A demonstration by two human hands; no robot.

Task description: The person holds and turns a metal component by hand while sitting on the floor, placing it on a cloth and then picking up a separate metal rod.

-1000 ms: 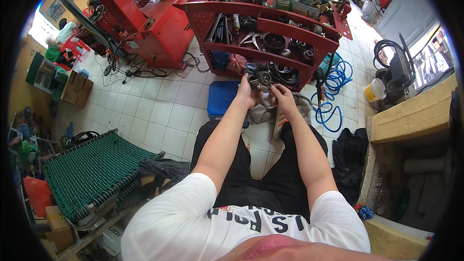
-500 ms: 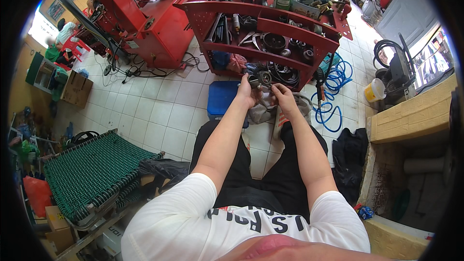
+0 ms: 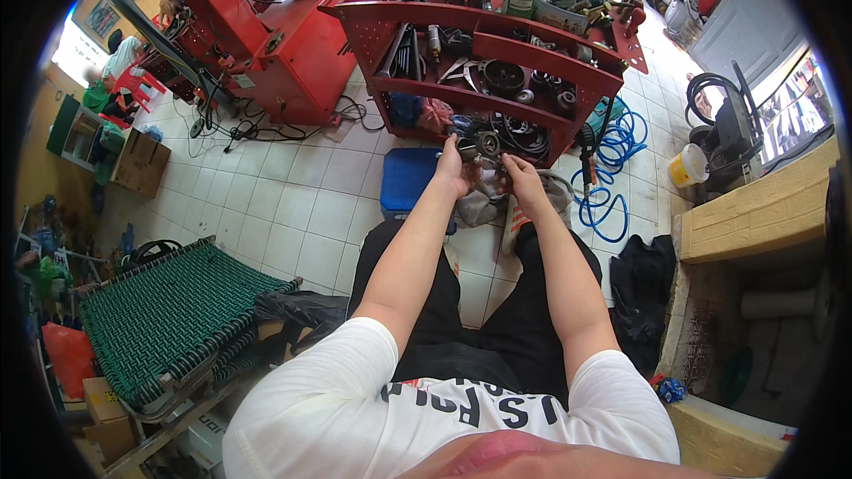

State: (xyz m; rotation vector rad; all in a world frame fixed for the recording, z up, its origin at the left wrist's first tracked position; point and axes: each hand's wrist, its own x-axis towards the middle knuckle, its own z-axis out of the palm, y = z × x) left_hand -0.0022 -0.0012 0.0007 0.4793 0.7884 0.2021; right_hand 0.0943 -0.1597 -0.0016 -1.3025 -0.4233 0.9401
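Out in front of my knees, a dark metal part (image 3: 479, 147) with a round ring is held up. My left hand (image 3: 451, 170) is closed on the left side of it. My right hand (image 3: 522, 179) is at its right side, fingers pinched on something small that I cannot make out. Just behind and below my hands are a blue plastic box (image 3: 404, 179) and a grey cloth (image 3: 555, 191) on the floor. Beyond them stands the red tool cart (image 3: 541, 19) holding tools, cans, hoses and loose parts.
A red machine (image 3: 302, 84) with trailing cables stands back left, a person (image 3: 120, 58) beyond it. Green woven cot (image 3: 182, 319) at left, cardboard box (image 3: 146, 168) behind. At right: coiled blue hose (image 3: 612, 217), white bucket (image 3: 688, 164), yellow block ledge (image 3: 754, 213), dark cloth (image 3: 639, 293).
My right hand's fingers have shifted slightly at the right side of the metal part. My left hand holds it in nearly the same place.
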